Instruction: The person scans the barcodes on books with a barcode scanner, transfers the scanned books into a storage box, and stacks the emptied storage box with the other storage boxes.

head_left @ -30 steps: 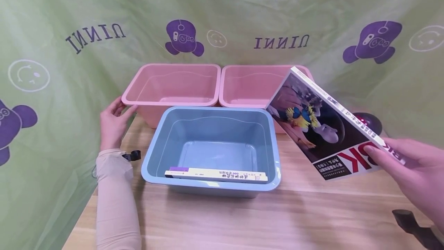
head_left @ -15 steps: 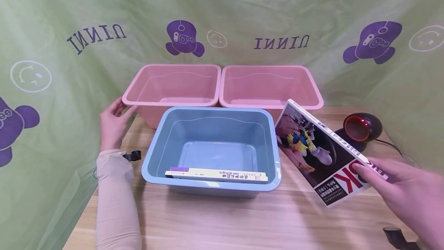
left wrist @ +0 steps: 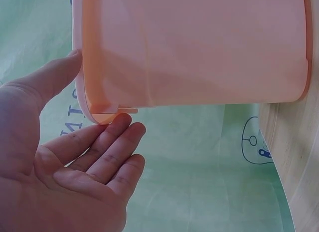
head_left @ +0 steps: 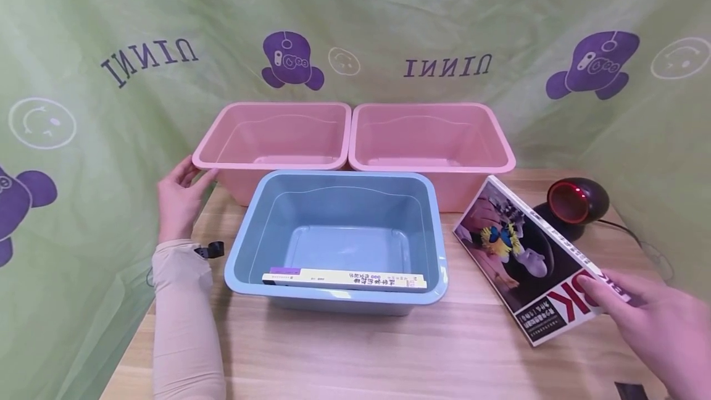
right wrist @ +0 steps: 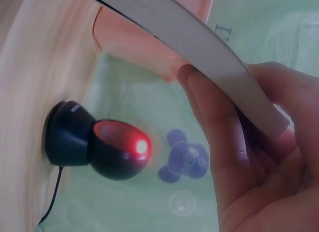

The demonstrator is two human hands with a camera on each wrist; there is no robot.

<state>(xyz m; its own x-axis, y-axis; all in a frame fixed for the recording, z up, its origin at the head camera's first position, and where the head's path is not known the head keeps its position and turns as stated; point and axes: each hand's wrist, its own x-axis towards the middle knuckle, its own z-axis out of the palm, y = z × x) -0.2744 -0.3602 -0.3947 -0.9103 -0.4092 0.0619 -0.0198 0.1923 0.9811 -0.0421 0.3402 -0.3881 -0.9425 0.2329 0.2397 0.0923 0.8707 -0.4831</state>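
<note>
In the head view my right hand grips a book by its lower right corner. Its dark cover carries a butterfly picture and red letters, and it is held tilted right of the blue bin. The right wrist view shows fingers and thumb on both sides of the book. My left hand rests at the near left corner of the left pink bin. In the left wrist view, its thumb and relaxed fingertips touch the rim corner. Another book lies inside the blue bin along its near wall.
A second pink bin stands right of the first, both behind the blue bin. At the far right of the wooden table sits a round black device with a red-lit face and a cable. Green printed cloth hangs behind.
The right hand has brought the book down, first leftward and then slightly back right, uncovering the right pink bin's rim and the black device. The left hand stays at its bin corner.
</note>
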